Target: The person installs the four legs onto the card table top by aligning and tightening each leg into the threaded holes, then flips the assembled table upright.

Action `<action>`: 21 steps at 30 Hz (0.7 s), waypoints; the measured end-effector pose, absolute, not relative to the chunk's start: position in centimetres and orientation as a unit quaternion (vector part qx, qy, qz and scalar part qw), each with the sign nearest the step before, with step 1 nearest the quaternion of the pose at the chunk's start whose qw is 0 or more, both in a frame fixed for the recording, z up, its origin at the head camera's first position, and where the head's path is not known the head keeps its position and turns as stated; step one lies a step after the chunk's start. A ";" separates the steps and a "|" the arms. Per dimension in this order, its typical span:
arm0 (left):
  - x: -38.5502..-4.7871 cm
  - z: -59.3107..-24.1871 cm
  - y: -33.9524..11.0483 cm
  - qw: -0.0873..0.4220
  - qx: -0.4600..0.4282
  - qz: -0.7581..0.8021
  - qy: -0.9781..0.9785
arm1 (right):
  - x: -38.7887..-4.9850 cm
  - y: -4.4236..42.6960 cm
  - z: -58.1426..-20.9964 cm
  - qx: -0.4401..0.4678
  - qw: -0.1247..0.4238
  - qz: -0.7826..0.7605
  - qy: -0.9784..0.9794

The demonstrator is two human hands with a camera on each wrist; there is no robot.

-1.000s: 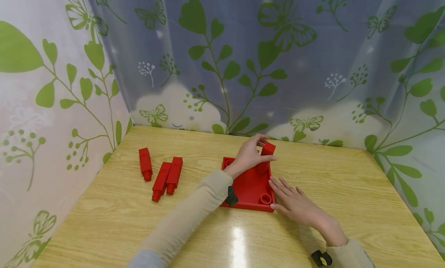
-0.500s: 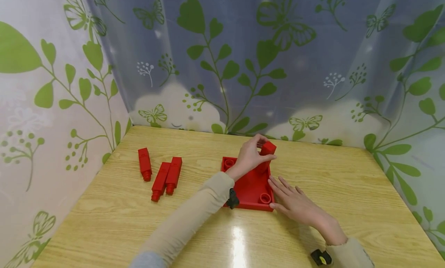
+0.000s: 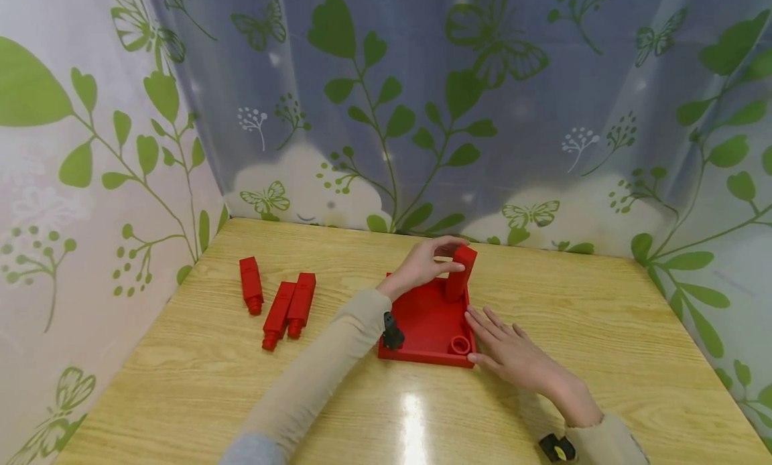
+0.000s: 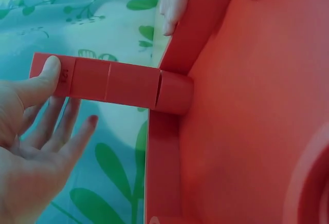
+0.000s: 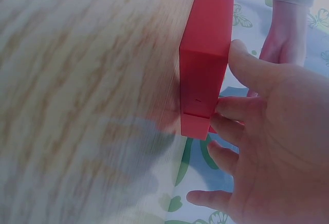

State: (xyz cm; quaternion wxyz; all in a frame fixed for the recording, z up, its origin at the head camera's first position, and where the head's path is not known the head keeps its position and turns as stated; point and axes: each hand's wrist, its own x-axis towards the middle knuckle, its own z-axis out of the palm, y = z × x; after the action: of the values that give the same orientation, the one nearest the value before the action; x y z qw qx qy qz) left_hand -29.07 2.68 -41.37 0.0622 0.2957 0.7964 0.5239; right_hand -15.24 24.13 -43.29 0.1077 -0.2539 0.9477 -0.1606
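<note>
A square, shallow red tabletop (image 3: 429, 317) lies upside down on the table, rim upward, with a round socket (image 3: 460, 345) at its near right corner. At the far right corner a square-sided red leg (image 3: 463, 271) stands upright in its socket. My left hand (image 3: 419, 264) pinches the upper end of this leg; in the left wrist view the thumb lies on one face of the leg (image 4: 118, 82) and the fingers are behind it. My right hand (image 3: 512, 354) rests against the tabletop's right side with fingers extended, also visible in the right wrist view.
To the left on the wooden table (image 3: 199, 384) lie three more red legs: one apart (image 3: 250, 284), and a near one (image 3: 279, 314) close beside another (image 3: 302, 303). A patterned curtain (image 3: 392, 150) hangs behind the table's back edge.
My left hand has turned and its wrist has shifted left, uncovering more of the leg's side. The leg remains at the same corner. My right hand has not visibly moved.
</note>
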 end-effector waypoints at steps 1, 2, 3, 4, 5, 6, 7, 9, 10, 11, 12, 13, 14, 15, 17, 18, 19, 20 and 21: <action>-29.1 -41.4 2.6 0.064 0.302 0.523 0.795 | -15.2 24.1 -43.3 -0.254 0.108 -0.161 0.948; -29.1 -41.4 2.6 0.065 0.307 0.522 0.793 | -15.2 24.1 -43.3 -0.254 0.108 -0.162 0.947; -29.1 -41.4 2.5 0.066 0.309 0.521 0.793 | -15.2 24.1 -43.3 -0.254 0.108 -0.163 0.947; -29.1 -41.4 2.5 0.066 0.311 0.521 0.792 | -15.2 24.1 -43.3 -0.254 0.108 -0.163 0.947; -29.0 -41.4 2.5 0.067 0.309 0.524 0.791 | -15.2 24.1 -43.3 -0.254 0.108 -0.163 0.947; -28.9 -41.3 2.6 0.069 0.306 0.529 0.789 | -15.2 24.1 -43.3 -0.253 0.108 -0.163 0.947; -28.9 -41.3 2.7 0.069 0.302 0.534 0.787 | -15.2 24.2 -43.3 -0.253 0.108 -0.163 0.948; -28.6 -41.3 3.0 0.063 0.289 0.538 0.790 | -15.2 24.1 -43.2 -0.252 0.108 -0.162 0.948; -28.4 -41.3 3.2 0.057 0.282 0.537 0.793 | -15.2 24.1 -43.2 -0.251 0.108 -0.162 0.948; -28.2 -41.3 3.5 0.047 0.274 0.532 0.800 | -15.2 24.1 -43.2 -0.251 0.108 -0.161 0.948; -28.0 -41.3 3.7 0.034 0.267 0.524 0.808 | -15.2 24.1 -43.2 -0.250 0.109 -0.160 0.949; -27.8 -41.3 4.0 0.020 0.258 0.513 0.818 | -15.2 24.1 -43.2 -0.251 0.108 -0.160 0.949; -27.6 -41.4 4.3 0.007 0.248 0.504 0.828 | -15.2 24.1 -43.2 -0.251 0.107 -0.159 0.949; -27.3 -41.4 4.6 -0.005 0.237 0.496 0.835 | -15.2 24.1 -43.2 -0.251 0.107 -0.159 0.949; -26.9 -41.5 5.0 -0.024 0.217 0.484 0.848 | -15.1 24.1 -43.1 -0.252 0.106 -0.159 0.949; -26.8 -41.6 5.2 -0.030 0.207 0.482 0.851 | -15.1 24.0 -43.1 -0.253 0.105 -0.159 0.949; -26.7 -41.6 5.3 -0.034 0.199 0.483 0.852 | -15.1 24.0 -43.1 -0.253 0.105 -0.159 0.948; -26.6 -41.7 5.4 -0.037 0.192 0.484 0.853 | -15.1 24.0 -43.1 -0.254 0.106 -0.159 0.948; -26.5 -41.8 5.5 -0.040 0.187 0.484 0.854 | -15.2 24.0 -43.1 -0.254 0.106 -0.158 0.948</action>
State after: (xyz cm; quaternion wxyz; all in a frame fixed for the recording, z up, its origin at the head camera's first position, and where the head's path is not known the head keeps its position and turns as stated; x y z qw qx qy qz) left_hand -26.52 5.45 -41.76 -0.0398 0.1866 0.8539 0.4842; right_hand -15.15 24.03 -43.13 0.1056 -0.2540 0.9483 -0.1582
